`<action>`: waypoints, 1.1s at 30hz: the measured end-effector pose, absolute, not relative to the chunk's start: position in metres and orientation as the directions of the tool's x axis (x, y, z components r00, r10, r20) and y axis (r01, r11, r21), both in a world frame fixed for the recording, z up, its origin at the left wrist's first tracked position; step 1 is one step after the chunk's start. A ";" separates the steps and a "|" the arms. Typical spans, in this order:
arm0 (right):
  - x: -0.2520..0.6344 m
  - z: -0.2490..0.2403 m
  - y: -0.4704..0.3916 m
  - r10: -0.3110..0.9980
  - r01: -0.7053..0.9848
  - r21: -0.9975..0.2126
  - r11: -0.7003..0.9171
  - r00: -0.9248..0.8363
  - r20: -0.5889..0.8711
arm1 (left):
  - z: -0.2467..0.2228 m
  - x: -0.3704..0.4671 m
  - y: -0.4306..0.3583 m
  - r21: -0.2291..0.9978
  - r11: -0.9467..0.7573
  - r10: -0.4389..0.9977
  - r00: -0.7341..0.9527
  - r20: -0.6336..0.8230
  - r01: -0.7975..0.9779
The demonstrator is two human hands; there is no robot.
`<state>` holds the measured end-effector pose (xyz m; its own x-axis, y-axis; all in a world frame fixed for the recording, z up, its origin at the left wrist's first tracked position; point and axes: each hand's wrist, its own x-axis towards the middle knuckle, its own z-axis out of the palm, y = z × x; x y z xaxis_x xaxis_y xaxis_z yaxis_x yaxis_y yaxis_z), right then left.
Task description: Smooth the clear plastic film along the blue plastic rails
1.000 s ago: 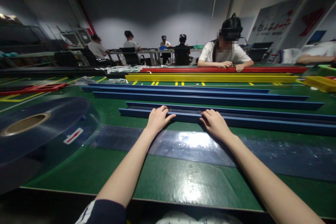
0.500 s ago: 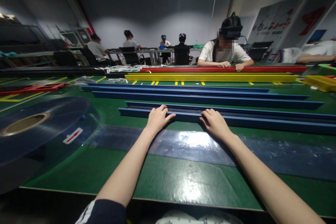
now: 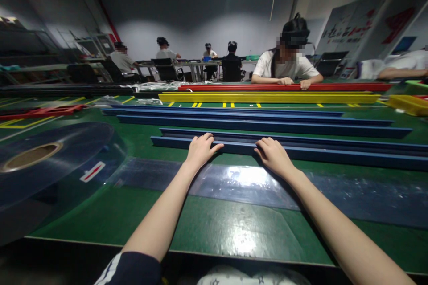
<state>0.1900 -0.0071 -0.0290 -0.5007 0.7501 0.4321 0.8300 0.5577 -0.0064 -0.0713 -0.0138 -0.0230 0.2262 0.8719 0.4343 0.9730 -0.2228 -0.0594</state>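
Note:
A long blue U-shaped channel point(image 3: 321, 152) lies across the green table point(image 3: 214, 236), its open side up. My left hand point(image 3: 201, 149) grips its near wall toward the left end, fingers over the rim and thumb pointing right. A short way to the right, my right hand point(image 3: 271, 153) holds the same wall, with its fingers curled over the edge and the thumb in front. The fingertips inside the channel are partly hidden. Between my forearms and beyond them runs a flat strip of clear plastic film point(image 3: 234, 187), coming from a large roll point(image 3: 83, 138) at the left.
Behind lie more blue channels point(image 3: 261, 124), a yellow channel point(image 3: 267, 98) and a red one point(image 3: 351, 87). Across the table a person point(image 3: 287, 67) rests both hands on the red channel. A yellow bin point(image 3: 409, 106) stands at the right, red parts point(image 3: 50, 111) at the left.

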 end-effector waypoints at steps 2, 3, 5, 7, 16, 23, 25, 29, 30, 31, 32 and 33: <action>0.190 -0.029 -0.007 0.748 0.828 -0.009 0.561 -0.502 0.435 | -0.023 -0.071 -0.014 -0.065 -0.224 0.871 0.229 0.435 0.973; 0.190 -0.029 -0.007 0.747 0.827 -0.010 0.562 -0.503 0.435 | -0.023 -0.071 -0.014 -0.067 -0.224 0.871 0.230 0.434 0.972; 0.190 -0.030 -0.006 0.745 0.825 -0.010 0.565 -0.505 0.435 | -0.023 -0.071 -0.013 -0.068 -0.222 0.873 0.230 0.430 0.973; 0.190 -0.030 -0.006 0.745 0.825 -0.008 0.565 -0.506 0.434 | -0.024 -0.072 -0.013 -0.067 -0.222 0.875 0.228 0.427 0.973; 0.190 -0.030 -0.006 0.744 0.827 -0.004 0.562 -0.504 0.439 | -0.023 -0.071 -0.013 -0.052 -0.232 0.874 0.232 0.428 0.971; 0.190 -0.030 -0.007 0.747 0.829 -0.004 0.560 -0.503 0.435 | -0.024 -0.072 -0.013 -0.036 -0.233 0.878 0.226 0.421 0.972; 0.190 -0.030 -0.007 0.748 0.829 -0.003 0.559 -0.502 0.433 | -0.025 -0.072 -0.013 -0.033 -0.232 0.877 0.224 0.425 0.972; 0.190 -0.030 -0.007 0.745 0.826 -0.006 0.563 -0.505 0.435 | -0.026 -0.073 -0.012 -0.025 -0.232 0.870 0.219 0.442 0.972; 0.190 -0.029 -0.007 0.745 0.825 -0.006 0.565 -0.506 0.435 | -0.026 -0.073 -0.012 -0.022 -0.234 0.868 0.220 0.445 0.972; 0.190 -0.030 -0.007 0.745 0.825 -0.007 0.565 -0.507 0.434 | -0.026 -0.073 -0.012 -0.020 -0.237 0.866 0.221 0.449 0.971; 0.190 -0.030 -0.007 0.745 0.825 -0.008 0.565 -0.506 0.434 | -0.027 -0.073 -0.012 -0.019 -0.239 0.864 0.222 0.453 0.971; 0.190 -0.030 -0.007 0.746 0.825 -0.008 0.565 -0.506 0.434 | -0.027 -0.073 -0.012 -0.018 -0.241 0.862 0.222 0.455 0.970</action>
